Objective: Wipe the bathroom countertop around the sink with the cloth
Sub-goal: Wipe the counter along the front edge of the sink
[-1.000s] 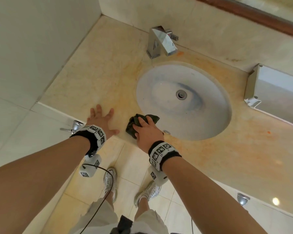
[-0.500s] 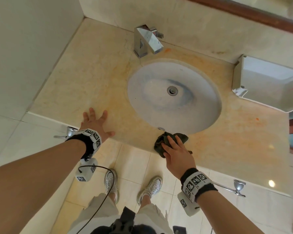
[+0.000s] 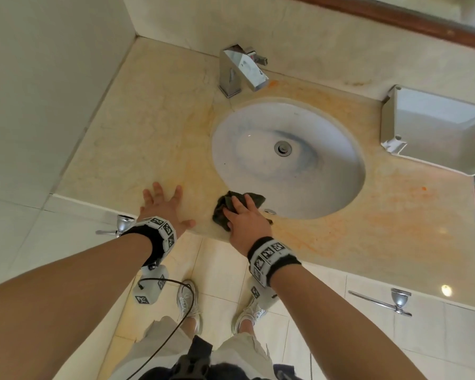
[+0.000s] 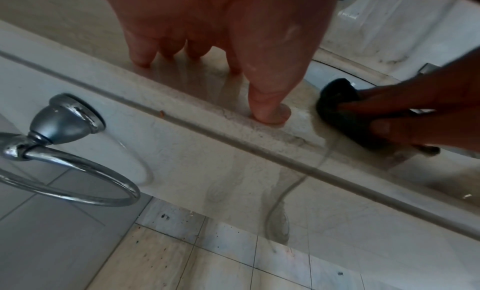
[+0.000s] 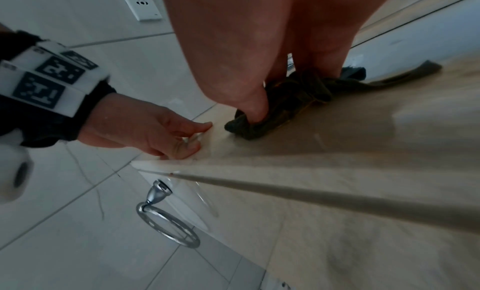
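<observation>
The right hand point(image 3: 244, 223) has swept the dark cloth point(image 3: 225, 212) back leftward along the surface's front edge, from below the sink's point(image 3: 285, 160) middle toward its front-left rim. So the front strip is getting repeated passes. Its fingers press down on the bunched cloth, thumb curled into it. The left hand point(image 3: 162, 207) lies flat and spread, empty, just beside it, bracing at the front edge.

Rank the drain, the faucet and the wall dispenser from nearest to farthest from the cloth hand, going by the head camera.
From the right hand:
1. Drain, in the basin just beyond the hand.
2. Faucet, at the counter's back edge.
3. Wall dispenser, far right.
</observation>
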The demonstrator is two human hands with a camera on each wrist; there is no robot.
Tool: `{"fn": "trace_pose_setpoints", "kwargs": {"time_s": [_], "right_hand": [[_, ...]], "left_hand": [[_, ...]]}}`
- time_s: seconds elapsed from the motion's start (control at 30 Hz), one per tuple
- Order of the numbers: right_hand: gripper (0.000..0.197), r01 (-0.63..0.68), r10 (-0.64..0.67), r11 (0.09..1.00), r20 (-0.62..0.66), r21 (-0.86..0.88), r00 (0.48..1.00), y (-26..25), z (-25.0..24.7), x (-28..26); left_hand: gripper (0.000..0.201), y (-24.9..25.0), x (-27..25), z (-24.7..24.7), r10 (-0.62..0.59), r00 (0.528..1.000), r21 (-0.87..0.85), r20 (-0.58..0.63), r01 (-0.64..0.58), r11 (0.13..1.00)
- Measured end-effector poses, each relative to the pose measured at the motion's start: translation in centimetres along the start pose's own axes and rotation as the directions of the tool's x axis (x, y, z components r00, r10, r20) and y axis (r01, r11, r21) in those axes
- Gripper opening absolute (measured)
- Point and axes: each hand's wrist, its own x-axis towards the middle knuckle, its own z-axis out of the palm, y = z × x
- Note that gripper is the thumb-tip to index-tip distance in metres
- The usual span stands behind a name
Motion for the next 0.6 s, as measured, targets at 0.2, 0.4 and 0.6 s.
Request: {"fn": "trace_pose_setpoints", "kwargs": {"time_s": [0.2, 0.4, 0.6], "right_hand": [[0.047, -0.028, 0.028, 1.0, 0.001, 0.008, 1.0, 0.8, -0.3, -1.0], [0.045, -0.19, 0.189, 0.982, -0.037, -0.004, 0.981, 7.4, 0.6, -7.0], [0.049, -0.291, 0.29, 0.957, -0.035, 0.002, 0.956, 8.0, 1.0, -8.6]], "left_hand": [[0.107, 0.0, 0.0, -0.1, 0.001, 1.0, -0.006, 0.018, -0.001, 1.0], [0.106, 0.1, -0.2, -0.4, 0.008, 1.0, -0.014, 0.021, -0.007, 1.0], [0.106, 0.1, -0.3, -0.4, 0.012, 0.999, -0.023, 0.031, -0.011, 1.0]]}}
